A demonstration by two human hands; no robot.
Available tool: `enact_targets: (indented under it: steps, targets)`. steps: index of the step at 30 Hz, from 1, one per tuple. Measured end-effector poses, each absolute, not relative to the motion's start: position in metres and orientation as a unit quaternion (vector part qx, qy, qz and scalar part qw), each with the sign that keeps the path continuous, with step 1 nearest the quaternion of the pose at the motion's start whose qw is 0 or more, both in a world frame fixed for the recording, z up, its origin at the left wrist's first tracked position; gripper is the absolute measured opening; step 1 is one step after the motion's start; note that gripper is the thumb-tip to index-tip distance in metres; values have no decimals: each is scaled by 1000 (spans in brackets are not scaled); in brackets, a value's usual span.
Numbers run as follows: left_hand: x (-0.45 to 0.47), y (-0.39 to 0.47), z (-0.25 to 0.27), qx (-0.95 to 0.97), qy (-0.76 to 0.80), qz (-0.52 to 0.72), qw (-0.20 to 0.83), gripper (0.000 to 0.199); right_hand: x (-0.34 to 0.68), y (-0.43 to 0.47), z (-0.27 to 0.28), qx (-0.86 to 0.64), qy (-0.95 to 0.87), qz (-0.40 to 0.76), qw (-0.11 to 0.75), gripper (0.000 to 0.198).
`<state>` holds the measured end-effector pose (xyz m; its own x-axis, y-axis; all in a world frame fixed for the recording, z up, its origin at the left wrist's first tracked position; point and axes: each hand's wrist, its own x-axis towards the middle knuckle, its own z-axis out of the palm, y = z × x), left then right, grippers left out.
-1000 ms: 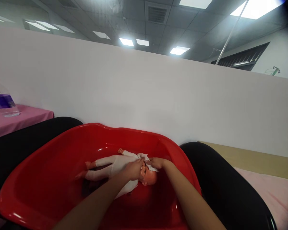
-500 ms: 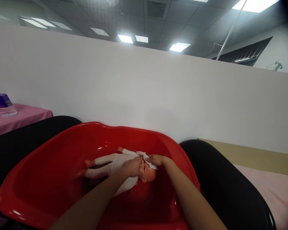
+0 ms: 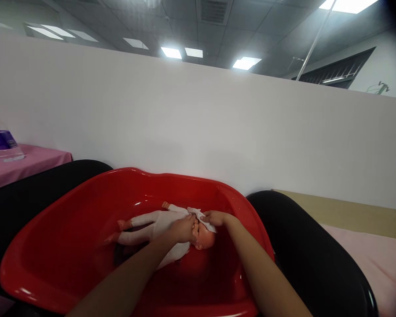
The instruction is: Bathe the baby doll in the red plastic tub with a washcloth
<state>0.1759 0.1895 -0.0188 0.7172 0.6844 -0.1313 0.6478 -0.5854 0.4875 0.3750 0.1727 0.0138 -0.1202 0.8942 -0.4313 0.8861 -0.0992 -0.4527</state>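
Note:
A baby doll with a white cloth body lies on its back in a red basin, its head to the right and its feet to the left. My left hand is closed at the doll's chin and mouth, its fingertips reaching the edge of a white cloth. Pinched around that cloth is my right hand, over the far side of the doll's face. The cloth covers part of the face and forehead. What my left fingers grip is partly hidden behind the hand.
Black padded rests flank the basin on both sides. At the left, a clear bottle with a purple label stands on a pink-covered table. Behind is a white partition. A pink sheet lies at the right.
Almost nothing differs. Both hands stay at the doll's face with the cloth, and the view has shifted very slightly.

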Motion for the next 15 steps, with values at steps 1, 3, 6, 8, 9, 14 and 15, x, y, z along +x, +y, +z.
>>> enact_targets:
  steps: [1,3,6,8,9,14,15]
  targets:
    - [176,191,-21,890,369,39,265,84,376,173,13,-671,-667,324,2,40]
    - [176,194,-24,887,369,39,274,87,379,173,11,-692,-655,304,-1,44]
    - [175,201,-24,883,370,22,288,78,383,173,10,-722,-637,270,8,45]
    - [172,206,-25,881,371,13,293,68,384,172,10,-726,-636,259,25,42]
    - [171,209,-26,880,376,16,290,66,384,172,11,-724,-639,259,34,40]
    - [169,219,-42,881,389,31,268,65,380,175,10,-684,-667,288,65,36]
    - [169,219,-45,881,390,32,268,65,380,175,10,-675,-678,284,69,35]
